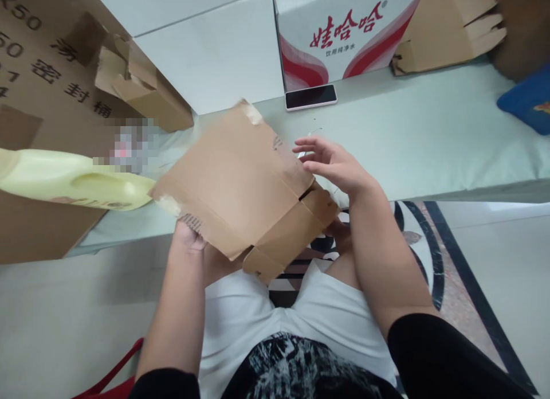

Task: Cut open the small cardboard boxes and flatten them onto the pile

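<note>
A brown cardboard piece (234, 175) with a creased flap along its lower right side is tilted over the front edge of the bench. My left hand (190, 237) grips its lower left edge, with the fingers mostly hidden beneath the board. Close to the right corner, my right hand (329, 161) is open, its fingers spread beside the board and nothing in them. Whitish torn patches show at the top and left corners of the cardboard.
A pale green cloth (429, 129) covers the bench. On it are a yellow bottle (77, 178), a phone (311, 97), a white and red box (344, 38), a flattened carton (442, 29), a small open carton (146, 92) and a blue object (528, 104). A large carton (38, 95) stands left.
</note>
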